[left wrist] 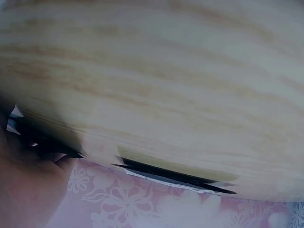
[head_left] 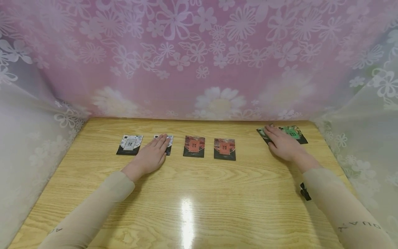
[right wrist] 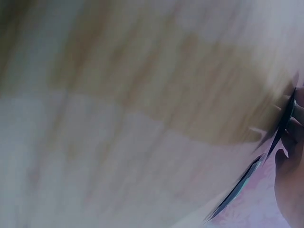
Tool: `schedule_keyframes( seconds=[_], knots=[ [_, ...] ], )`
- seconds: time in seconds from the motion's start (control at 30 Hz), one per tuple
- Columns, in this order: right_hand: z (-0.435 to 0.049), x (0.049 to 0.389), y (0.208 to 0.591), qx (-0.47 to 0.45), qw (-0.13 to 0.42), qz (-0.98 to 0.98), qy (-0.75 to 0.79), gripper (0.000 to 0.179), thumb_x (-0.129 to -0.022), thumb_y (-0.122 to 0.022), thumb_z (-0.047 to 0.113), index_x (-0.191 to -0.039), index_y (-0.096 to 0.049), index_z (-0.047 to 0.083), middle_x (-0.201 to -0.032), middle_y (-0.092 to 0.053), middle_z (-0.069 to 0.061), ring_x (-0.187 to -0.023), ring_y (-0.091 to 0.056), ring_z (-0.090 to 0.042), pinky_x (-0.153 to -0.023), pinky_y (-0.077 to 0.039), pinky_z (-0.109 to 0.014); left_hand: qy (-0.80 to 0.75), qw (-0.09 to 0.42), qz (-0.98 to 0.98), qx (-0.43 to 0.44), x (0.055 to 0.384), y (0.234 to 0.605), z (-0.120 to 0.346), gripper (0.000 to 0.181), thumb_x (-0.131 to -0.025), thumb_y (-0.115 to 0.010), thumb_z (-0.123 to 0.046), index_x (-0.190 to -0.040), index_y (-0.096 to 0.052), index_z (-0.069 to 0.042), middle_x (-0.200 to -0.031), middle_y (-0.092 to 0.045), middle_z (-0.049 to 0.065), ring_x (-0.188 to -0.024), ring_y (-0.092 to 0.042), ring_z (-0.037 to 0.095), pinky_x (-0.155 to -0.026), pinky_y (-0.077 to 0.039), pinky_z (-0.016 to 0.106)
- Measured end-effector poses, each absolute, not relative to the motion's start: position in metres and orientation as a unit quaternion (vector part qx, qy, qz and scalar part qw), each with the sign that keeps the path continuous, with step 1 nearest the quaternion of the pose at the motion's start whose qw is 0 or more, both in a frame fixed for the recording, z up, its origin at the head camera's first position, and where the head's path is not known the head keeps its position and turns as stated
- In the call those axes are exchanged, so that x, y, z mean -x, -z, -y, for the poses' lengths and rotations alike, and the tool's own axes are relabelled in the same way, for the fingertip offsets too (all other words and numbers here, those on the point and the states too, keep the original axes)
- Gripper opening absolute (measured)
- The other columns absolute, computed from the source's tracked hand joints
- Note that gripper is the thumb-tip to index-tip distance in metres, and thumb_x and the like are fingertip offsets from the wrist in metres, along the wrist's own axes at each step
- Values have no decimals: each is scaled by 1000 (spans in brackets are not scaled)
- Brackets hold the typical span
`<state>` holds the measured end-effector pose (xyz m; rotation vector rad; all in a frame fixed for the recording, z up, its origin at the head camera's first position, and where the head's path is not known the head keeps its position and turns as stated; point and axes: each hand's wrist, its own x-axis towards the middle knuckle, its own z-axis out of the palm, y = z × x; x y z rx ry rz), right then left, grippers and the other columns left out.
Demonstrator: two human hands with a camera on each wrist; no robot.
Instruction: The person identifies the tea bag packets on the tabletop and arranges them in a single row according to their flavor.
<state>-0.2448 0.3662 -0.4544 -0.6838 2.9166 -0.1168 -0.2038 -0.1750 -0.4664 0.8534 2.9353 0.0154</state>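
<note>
In the head view, my left hand (head_left: 150, 156) lies over a white-and-black packet (head_left: 169, 148), its fingers extended across the top and hiding most of it. A matching white-and-black packet (head_left: 130, 144) sits just left of that hand. At the far right, my right hand (head_left: 284, 144) rests with extended fingers on a green-and-black packet (head_left: 263, 134), which lies at a slant and is mostly covered. Another green-and-black packet (head_left: 294, 132) shows behind that hand. The right wrist view has the dark edge of the touched packet (right wrist: 284, 122) along the fingers.
Two red-and-black packets (head_left: 194, 146) lie between the hands, side by side. A small black object (head_left: 305, 192) is beside the right forearm. The wooden table (head_left: 217, 197) ends at a pink floral curtain (head_left: 186, 69), with pale curtains at both sides.
</note>
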Motion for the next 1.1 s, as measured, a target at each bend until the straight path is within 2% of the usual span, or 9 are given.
schedule_keyframes(
  seconds=[0.2,0.5,1.1],
  knots=[
    [-360,242,453,229,63,-971,34,63,-110,-50,18,-165,-29,-6,-171,-26,-31,-159,-24,-52,-130,-23,-67,-1,43,-959,-279,204,466,176,61,-114,-37,-25,-167,-25,4,-175,-22,25,-163,-24,42,-134,-28,56],
    [-349,235,459,221,65,-971,60,62,-113,-48,20,-164,-28,-9,-171,-22,-35,-158,-22,-54,-129,-23,-70,-1,48,-959,-279,205,467,175,62,-115,-36,-25,-167,-23,4,-176,-20,25,-164,-23,41,-134,-27,55],
    [-297,194,460,189,37,-980,57,62,-111,-50,18,-162,-31,-12,-169,-27,-36,-156,-28,-54,-129,-29,-67,2,50,-960,-277,206,470,176,62,-115,-35,-26,-167,-23,4,-176,-19,24,-164,-22,41,-135,-26,55]
  ],
)
